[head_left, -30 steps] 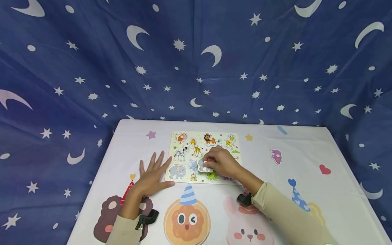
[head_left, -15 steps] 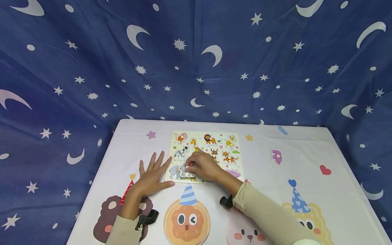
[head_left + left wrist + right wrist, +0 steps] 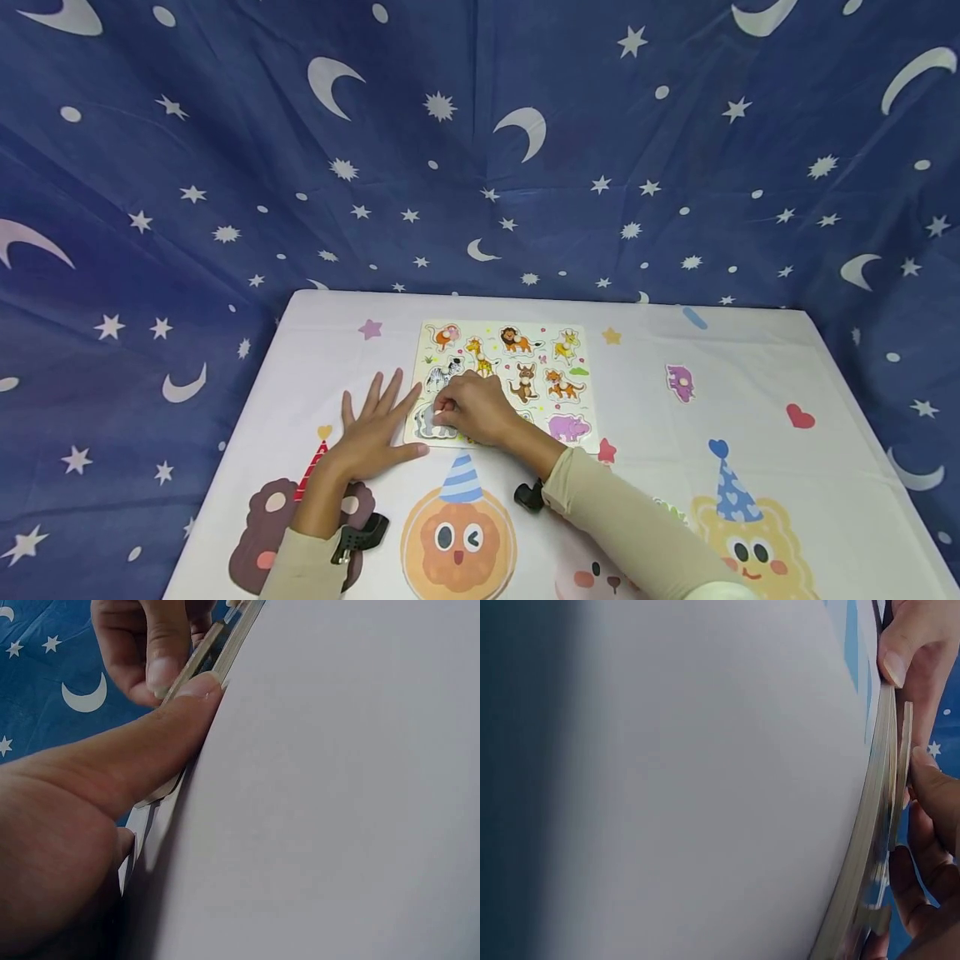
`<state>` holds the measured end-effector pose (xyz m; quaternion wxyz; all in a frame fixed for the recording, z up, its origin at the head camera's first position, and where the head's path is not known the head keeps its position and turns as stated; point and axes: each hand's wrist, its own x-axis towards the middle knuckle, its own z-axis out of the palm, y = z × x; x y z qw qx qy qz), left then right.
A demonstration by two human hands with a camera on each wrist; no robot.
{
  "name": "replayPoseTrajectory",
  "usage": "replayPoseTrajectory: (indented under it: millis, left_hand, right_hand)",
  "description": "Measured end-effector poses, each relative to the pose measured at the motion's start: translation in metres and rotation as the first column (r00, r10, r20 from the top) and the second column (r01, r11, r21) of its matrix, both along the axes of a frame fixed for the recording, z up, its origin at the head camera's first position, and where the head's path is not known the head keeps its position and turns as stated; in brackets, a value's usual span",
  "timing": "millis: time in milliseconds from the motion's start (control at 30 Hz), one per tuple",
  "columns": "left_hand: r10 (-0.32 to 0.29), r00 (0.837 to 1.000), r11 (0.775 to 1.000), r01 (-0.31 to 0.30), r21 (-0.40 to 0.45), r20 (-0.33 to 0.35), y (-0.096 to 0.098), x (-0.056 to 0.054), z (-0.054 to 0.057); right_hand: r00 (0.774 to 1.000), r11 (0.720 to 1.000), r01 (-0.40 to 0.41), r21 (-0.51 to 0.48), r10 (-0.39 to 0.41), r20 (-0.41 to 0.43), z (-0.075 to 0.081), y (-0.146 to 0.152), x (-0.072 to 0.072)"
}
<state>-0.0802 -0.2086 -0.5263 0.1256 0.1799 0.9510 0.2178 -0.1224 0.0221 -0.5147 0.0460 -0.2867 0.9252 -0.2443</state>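
Note:
In the head view, my right hand (image 3: 480, 410) pinches a grey elephant puzzle piece (image 3: 429, 423) by its upper side, over the lower left corner of the animal puzzle board (image 3: 487, 326). The piece lies over the elephant picture there. My left hand (image 3: 372, 437) rests palm down with spread fingers at the board's left edge. Its thumb (image 3: 154, 739) is right beside the piece in the left wrist view. Seen edge-on in the right wrist view, the elephant piece (image 3: 903, 769) is slightly tilted off the board, with right fingertips against it.
Lion (image 3: 516, 340), tiger (image 3: 562, 385), kangaroo (image 3: 525, 382) and other animals fill the board. A purple hippo-like piece with a knob (image 3: 681, 382) lies to its right. The white tablecloth (image 3: 750, 358) has printed cartoon figures; a blue starry curtain (image 3: 420, 225) stands behind.
My right hand has carried the elephant piece leftward across the board, from its lower middle to the lower left corner. The left hand has stayed in place.

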Motion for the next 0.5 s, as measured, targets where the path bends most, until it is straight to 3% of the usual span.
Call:
replayPoseTrajectory:
  millis: [500]
  left_hand:
    - [0.001, 1.000, 1.000, -0.001, 0.003, -0.007, 0.0007, 0.0003, 0.0014]
  right_hand:
    - [1.000, 1.000, 0.023, 0.016, -0.024, 0.004, -0.0003, -0.0104, 0.0009]
